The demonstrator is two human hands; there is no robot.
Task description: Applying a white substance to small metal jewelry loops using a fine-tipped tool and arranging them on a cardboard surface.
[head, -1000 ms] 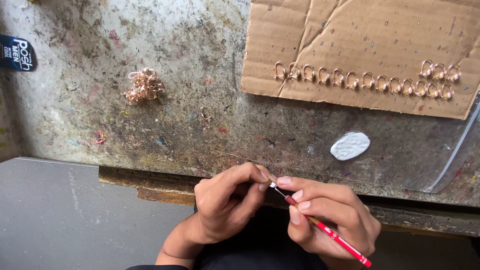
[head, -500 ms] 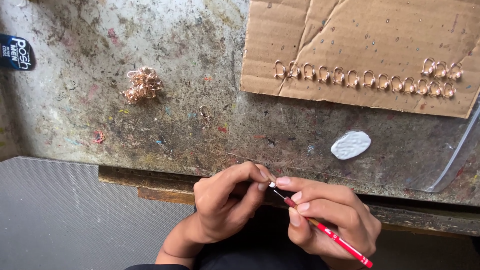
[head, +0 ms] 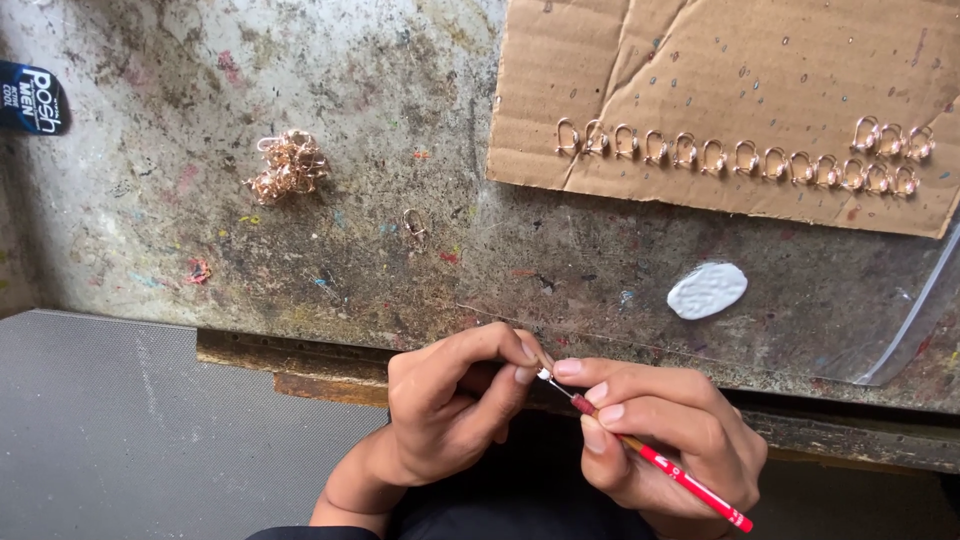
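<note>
My left hand [head: 450, 410] pinches a tiny metal piece between thumb and fingertips at the front edge of a stained workbench [head: 340, 270]. My right hand [head: 660, 430] holds a thin red brush [head: 680, 476] like a pencil, its white-tipped point touching the piece in my left fingers. A small white blob of paste [head: 707, 290] lies on the bench just beyond my right hand. One loose rose-gold ring [head: 413, 226] lies on the bench above my left hand.
A heap of rose-gold rings [head: 287, 166] sits at the left. A cardboard sheet [head: 730, 70] at the top right carries a row of several rings [head: 740, 158] stuck upright. A clear plastic bag edge [head: 915, 320] is at the right. A dark label [head: 30, 98] is at the far left.
Both hands stay close together at the bench edge. The brush tip has shifted slightly against the piece in my left fingers.
</note>
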